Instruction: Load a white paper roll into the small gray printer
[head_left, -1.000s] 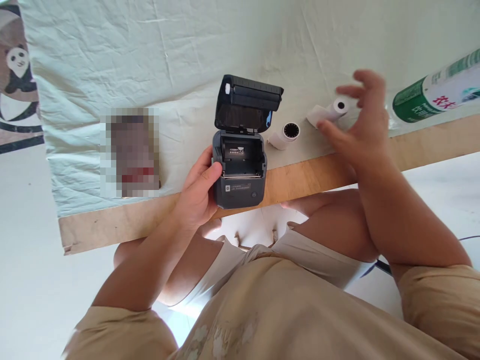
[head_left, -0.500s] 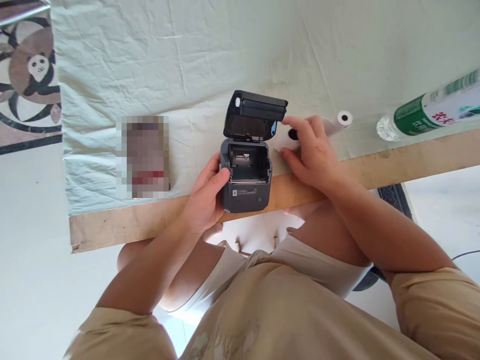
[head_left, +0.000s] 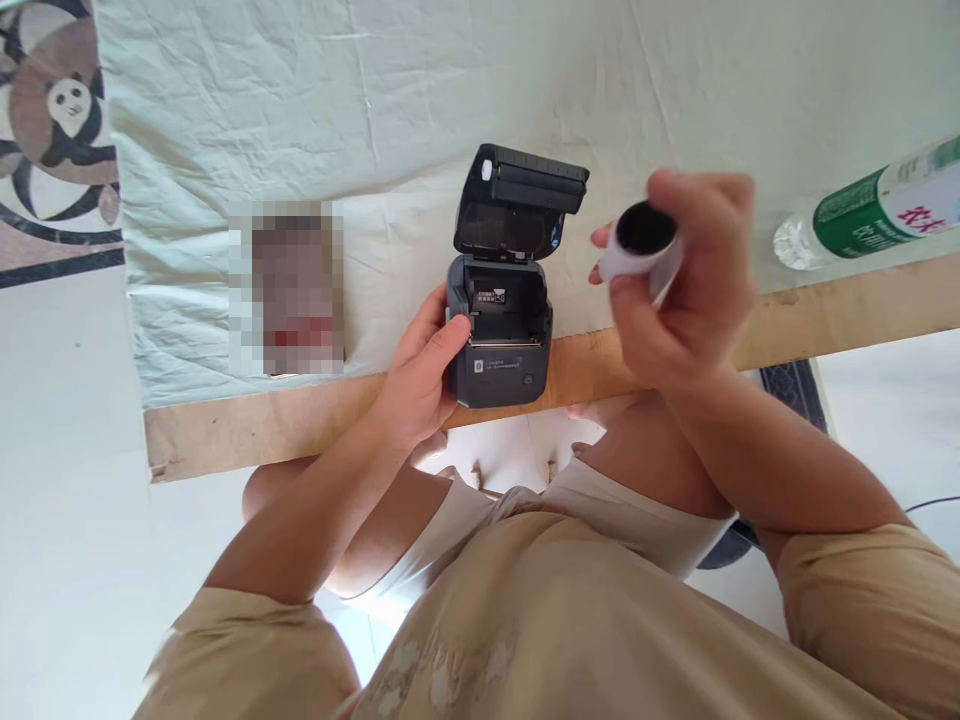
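Observation:
My left hand [head_left: 421, 372] grips the left side of a small dark grey label printer [head_left: 501, 335]. The printer's lid [head_left: 517, 205] is flipped up, so its paper bay shows, with nothing lying in it. To the right, raised over the table's edge, my right hand [head_left: 686, 285] has its fingers closed round a white paper roll [head_left: 628, 262]. The roll's wide black core end faces up toward me. My right hand is slightly blurred and apart from the printer.
A pale green cloth [head_left: 375, 120] covers the table, with a bare wooden edge [head_left: 247, 425] along the front. On the left lies a pixelated flat item [head_left: 296, 290]. A labelled plastic bottle [head_left: 847, 220] lies on its side at the right.
My right hand has lifted the paper roll off the cloth and moved it right, tipping its core upward. The other white roll seen behind it is out of sight. My left hand still holds the printer.

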